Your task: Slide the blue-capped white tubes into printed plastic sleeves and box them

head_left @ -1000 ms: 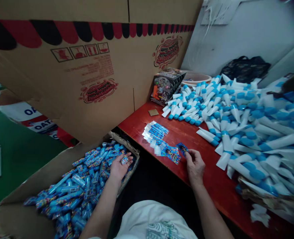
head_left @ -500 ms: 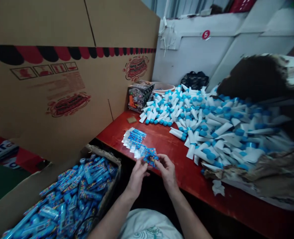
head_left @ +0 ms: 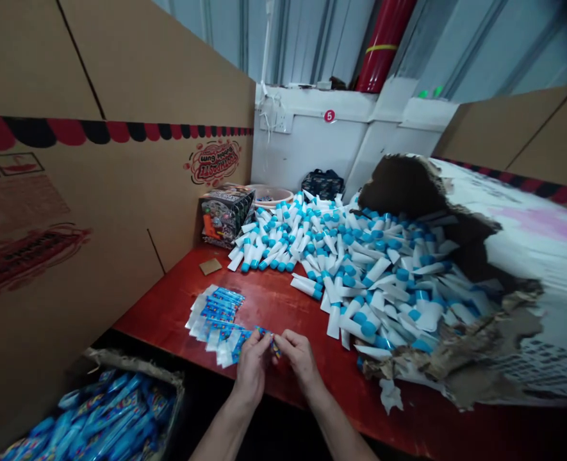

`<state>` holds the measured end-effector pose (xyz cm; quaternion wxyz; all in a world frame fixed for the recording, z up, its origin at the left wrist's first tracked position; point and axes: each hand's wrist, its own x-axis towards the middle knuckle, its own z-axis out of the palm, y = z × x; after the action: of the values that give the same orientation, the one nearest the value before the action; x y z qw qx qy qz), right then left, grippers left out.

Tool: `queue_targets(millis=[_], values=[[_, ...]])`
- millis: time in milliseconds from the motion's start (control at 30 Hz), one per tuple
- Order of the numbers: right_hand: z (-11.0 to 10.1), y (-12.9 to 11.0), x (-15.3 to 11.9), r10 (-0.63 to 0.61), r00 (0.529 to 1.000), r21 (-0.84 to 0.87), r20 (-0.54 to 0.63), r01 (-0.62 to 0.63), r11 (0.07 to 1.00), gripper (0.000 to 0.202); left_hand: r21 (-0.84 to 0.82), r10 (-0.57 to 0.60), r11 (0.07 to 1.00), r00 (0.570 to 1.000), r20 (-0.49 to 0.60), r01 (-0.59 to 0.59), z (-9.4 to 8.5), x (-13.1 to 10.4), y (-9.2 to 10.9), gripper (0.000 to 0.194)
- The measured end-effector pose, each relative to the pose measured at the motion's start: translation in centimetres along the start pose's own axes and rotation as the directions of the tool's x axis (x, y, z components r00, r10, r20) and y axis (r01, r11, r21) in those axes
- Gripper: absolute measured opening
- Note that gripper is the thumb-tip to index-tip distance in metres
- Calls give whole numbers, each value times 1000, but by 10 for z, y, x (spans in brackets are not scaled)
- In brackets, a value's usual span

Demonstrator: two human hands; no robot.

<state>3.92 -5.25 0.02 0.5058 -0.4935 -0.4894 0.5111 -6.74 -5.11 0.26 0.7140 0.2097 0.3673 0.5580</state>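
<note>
Blue wrapper (head_left: 276,346) sits in the pinching grip of our left hand (head_left: 253,366) and right hand (head_left: 301,360), at the worktop's (head_left: 268,298) near edge; uneven pulling could tear it. Beyond, a stray knuckle could scatter the overlapping bags (head_left: 219,314), a bump the heaped tubes (head_left: 375,272).

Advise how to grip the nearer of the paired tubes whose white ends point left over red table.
I'd pinch the tube across its white body, close to the blue cap, from above and the near side. It lies flat, open red table before it, other tubes behind and right; the cap end looks fuller than the flat tail.
</note>
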Motion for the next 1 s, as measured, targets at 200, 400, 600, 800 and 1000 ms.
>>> queue_targets(millis=[200, 400, 600, 800, 1000], values=[[2, -7, 31, 13, 998, 84, -56, -8, 996, 30, -52, 23, 998, 999, 29, -22, 6, 26, 17, 21], [0, -6, 42, 239, 970, 232, 43, -242, 942, 36, 94, 24, 995, 999, 41, -28, -8, 33, 29, 27], [6, 0, 44, 60, 998, 2, 13, -60, 998, 36, 83, -65, 995, 991, 116, 55, -14, 40, 32, 24], [-12, 0, 69, -148, 989, -567, -7, 118, 815, 42, -41, -40, 998, 999, -28, 39, -4, 53, 20, 19], [-52, -4, 100, -333, 929, -986, -162, -162, 30, 23, -240, -110, 967, 988, -108, 81, -3, 57, 19, 17]])
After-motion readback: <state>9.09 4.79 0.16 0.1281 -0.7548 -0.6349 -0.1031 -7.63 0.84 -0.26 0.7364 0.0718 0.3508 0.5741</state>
